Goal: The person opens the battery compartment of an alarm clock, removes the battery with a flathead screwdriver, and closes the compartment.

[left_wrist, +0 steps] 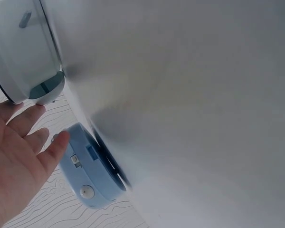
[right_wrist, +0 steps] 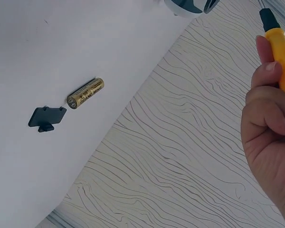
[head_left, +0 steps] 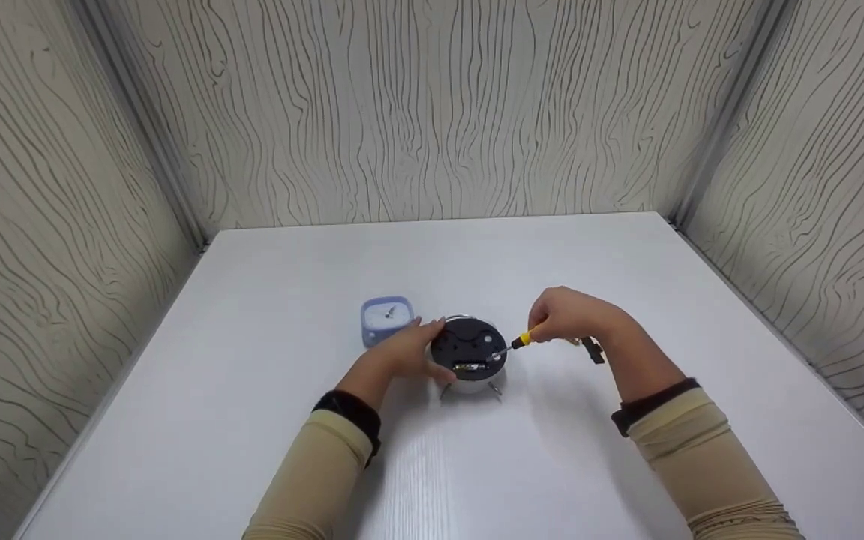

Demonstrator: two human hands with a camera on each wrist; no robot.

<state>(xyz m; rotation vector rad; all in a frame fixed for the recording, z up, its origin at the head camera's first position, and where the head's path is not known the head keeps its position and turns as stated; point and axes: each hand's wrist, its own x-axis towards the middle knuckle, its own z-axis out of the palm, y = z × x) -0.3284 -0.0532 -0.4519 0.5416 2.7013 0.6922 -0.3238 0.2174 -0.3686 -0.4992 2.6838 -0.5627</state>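
at the middle of the white bench, seen from the head camera, a round alarm clock lies face down with its dark back up and its open battery bay toward the person. the left hand rests against the clock's left side with fingers fairly straight, steadying it rather than gripping. the right hand has its grip closed round a yellow-handled screwdriver, whose tip touches the clock's back near the right edge. a small blue square clock sits just beside the left hand, behind it.

from the left wrist view, the left hand shows an open palm and relaxed fingers, holding nothing; the round clock's rim is at its fingertips and the blue clock is near the thumb side.

from the right wrist view, the right hand is curled tightly about the screwdriver. a loose gold battery and a small black cover lie close together on the bench, apart from the clock.

the step in hand looks like working a screw or catch on the clock's back. the next move likely calls for keeping the tip seated and the clock held firm so it does not slide.
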